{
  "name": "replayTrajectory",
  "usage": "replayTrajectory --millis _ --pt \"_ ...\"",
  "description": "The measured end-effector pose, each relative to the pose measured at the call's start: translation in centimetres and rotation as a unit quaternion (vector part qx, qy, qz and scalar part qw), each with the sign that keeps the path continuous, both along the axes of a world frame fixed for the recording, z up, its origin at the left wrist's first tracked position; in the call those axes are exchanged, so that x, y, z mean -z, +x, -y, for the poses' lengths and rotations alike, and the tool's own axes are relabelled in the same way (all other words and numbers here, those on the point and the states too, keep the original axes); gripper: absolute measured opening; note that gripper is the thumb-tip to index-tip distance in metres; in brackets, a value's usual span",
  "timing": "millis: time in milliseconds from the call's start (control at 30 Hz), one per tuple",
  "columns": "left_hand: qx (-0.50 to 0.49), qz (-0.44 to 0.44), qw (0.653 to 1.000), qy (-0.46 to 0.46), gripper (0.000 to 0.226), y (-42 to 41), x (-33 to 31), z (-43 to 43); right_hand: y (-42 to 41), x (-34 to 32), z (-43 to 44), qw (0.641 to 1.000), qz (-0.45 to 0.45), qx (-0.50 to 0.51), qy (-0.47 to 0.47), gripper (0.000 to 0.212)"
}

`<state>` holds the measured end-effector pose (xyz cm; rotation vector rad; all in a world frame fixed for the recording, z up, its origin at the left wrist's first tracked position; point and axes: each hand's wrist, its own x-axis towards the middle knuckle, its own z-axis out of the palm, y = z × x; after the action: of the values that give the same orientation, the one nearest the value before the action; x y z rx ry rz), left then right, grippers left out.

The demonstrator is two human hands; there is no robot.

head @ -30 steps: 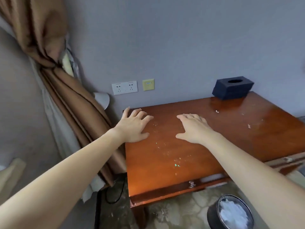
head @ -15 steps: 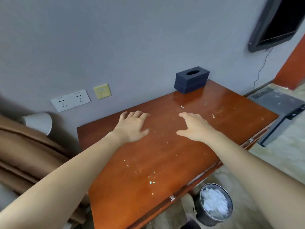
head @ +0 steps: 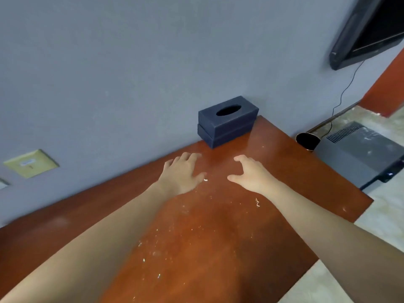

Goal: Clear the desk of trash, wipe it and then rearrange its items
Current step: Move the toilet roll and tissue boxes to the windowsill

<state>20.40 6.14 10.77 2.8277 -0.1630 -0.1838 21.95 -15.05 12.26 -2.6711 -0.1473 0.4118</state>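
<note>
Grey wall, reddish wood surface (head: 284, 171) speckled w/ crumbs (head: 205, 179). Our left hand (head: 182, 173) & right hand (head: 251, 173) hover empty, fingers (head: 240, 159) spread. Best bet: sweep bits toward one edge, palms flat. Tissue box (head: 227, 121) sits just beyond fingertips, against the wall.

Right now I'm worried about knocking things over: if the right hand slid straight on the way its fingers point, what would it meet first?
Most likely the dark blue tissue box against the wall; only bare desk lies between it and the right hand. Depth is hard to judge.
</note>
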Motion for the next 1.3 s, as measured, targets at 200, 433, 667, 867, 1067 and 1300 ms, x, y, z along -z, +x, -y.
replayTrajectory --millis 200,433,667,867,1067,1300 --pt "-0.032 0.015 0.999 -0.029 0.060 14.2 0.3 4.4 15.3 1.2 2.6 0.998 0.052 0.012 0.030 0.065" --pt "-0.139 -0.016 0.986 -0.085 0.072 26.1 3.4 4.9 30.3 3.5 4.8 0.995 0.063 0.057 0.053 0.079" --pt "-0.303 -0.081 0.900 -0.304 0.096 29.8 8.8 4.5 38.5 7.0 6.3 0.981 0.032 0.166 0.098 0.079" --pt "-0.352 -0.143 0.803 -0.460 0.076 29.5 10.8 5.7 40.0 9.5 7.2 0.959 -0.034 0.184 0.213 0.064" --pt "-0.347 -0.154 0.773 -0.508 0.053 28.3 10.2 5.4 38.2 9.3 7.7 0.941 -0.038 0.198 0.271 0.051" --pt "-0.401 -0.136 0.708 -0.565 0.046 23.3 6.2 3.8 34.1 5.5 5.7 0.892 -0.067 0.205 0.397 0.030"
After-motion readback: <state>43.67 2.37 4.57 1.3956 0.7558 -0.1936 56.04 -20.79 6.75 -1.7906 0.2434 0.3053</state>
